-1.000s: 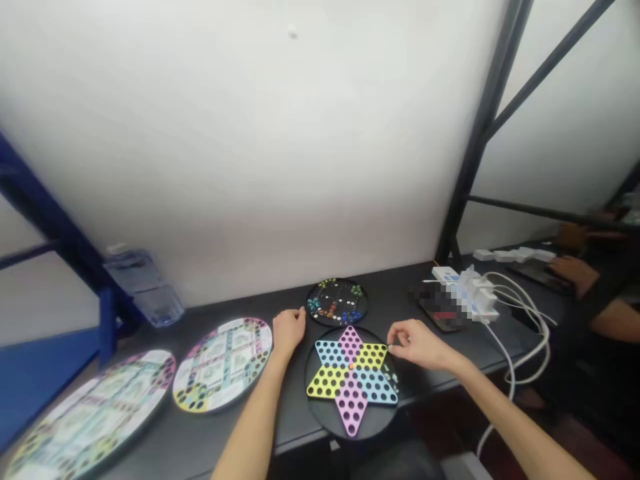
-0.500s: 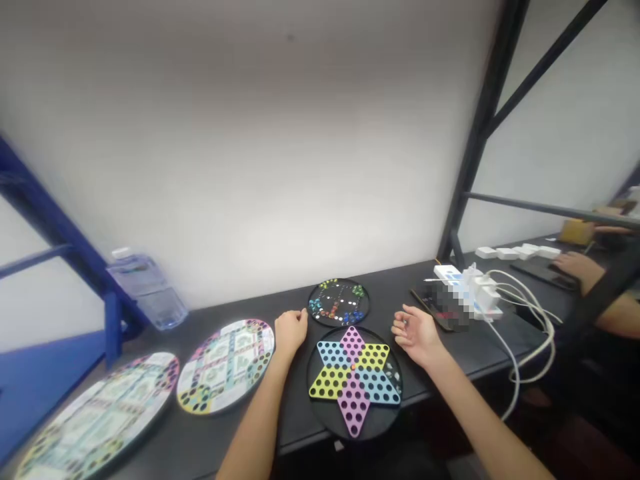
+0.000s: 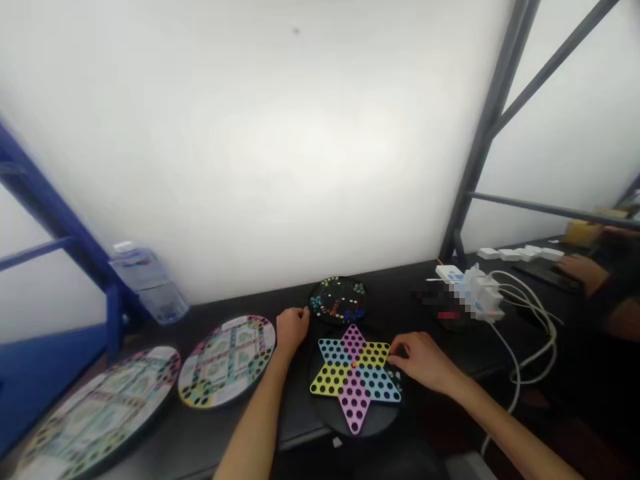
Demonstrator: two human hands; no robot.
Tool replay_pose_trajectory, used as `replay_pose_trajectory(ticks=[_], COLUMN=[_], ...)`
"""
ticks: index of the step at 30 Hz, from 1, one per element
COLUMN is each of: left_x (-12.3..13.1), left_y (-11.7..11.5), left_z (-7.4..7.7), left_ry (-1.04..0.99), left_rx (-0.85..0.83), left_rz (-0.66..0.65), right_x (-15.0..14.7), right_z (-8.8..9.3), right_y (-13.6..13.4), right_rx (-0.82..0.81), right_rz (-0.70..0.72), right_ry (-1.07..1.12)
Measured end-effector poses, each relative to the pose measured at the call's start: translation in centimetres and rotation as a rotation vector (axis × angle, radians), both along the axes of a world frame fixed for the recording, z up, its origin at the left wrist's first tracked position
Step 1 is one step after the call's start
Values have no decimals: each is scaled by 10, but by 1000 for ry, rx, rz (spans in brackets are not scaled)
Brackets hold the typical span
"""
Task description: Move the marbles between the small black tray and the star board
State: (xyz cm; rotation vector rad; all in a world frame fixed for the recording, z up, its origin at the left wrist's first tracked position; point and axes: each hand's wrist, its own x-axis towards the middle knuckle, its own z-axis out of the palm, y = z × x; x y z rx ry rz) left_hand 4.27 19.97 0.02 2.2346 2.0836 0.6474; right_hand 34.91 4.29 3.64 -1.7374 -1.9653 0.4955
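On the dark table (image 3: 300, 415), between the person's two forearms: one star-shaped board (image 3: 355, 380), lying flat on a round, dark base.

Position: its upper right yellow point lies directly at the fingertips of the right hand (image 3: 420, 359). Thumb and fingers of that hand are drawn narrowly together; whether a small piece sits between them cannot be told. The left hand (image 3: 293, 329) rests on the table just off the star's upper left side, fingers loosely curled; whether it encloses anything cannot be told.

Appearance: six diamond-shaped arms, pink at top and bottom, yellow at upper right and lower left, pale blue at upper left and lower right. Each arm carries rows of round, dark holes. One small orange piece (image 3: 354, 365) at the centre. Several pale, glassy pieces (image 3: 395, 378) loose on the base, in the notch between the right-hand yellow and blue arms, just below the right fingertips.

Adjacent: one round black board (image 3: 345, 301), just beyond the star, near the left fingertips, bearing small pieces in several colours. One round printed board (image 3: 227, 360), left of the left forearm.
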Motion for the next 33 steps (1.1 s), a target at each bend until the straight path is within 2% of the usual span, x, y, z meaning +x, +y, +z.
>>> replay_pose_trajectory(ticks=[5, 9, 12, 17, 19, 21, 24, 27, 30, 33], left_x=[-1, -1, -2, -1, -1, -1, -2, -2, -3, -4], left_y=[-2, -2, -1, -1, -1, -1, 0, 2, 5, 8], left_z=[3, 3, 2, 2, 2, 2, 2, 2, 1, 1], left_ry=[9, 14, 14, 18, 24, 31, 40, 44, 45, 41], left_rx=[5, 10, 12, 8, 2, -1, -1, 6, 15, 24], left_rz=[-10, -12, -12, -20, -19, -17, -19, -25, -38, -41], right_x=[-13, -13, -5, 3, 3, 3, 1, -2, -4, -2], right_z=[-4, -6, -3, -6, -10, -13, -16, -19, -22, -21], right_y=[-3, 2, 7, 16, 21, 25, 31, 35, 37, 33], right_rx=[-48, -36, -50, -393, -494, -533, -510, -441, -307, -220], right_rz=[-53, -65, -57, -64, -26, -3, -6, -77, -146, -97], right_ry=[-165, -77, 268, 1261, 1506, 1630, 1703, 1672, 1504, 1182])
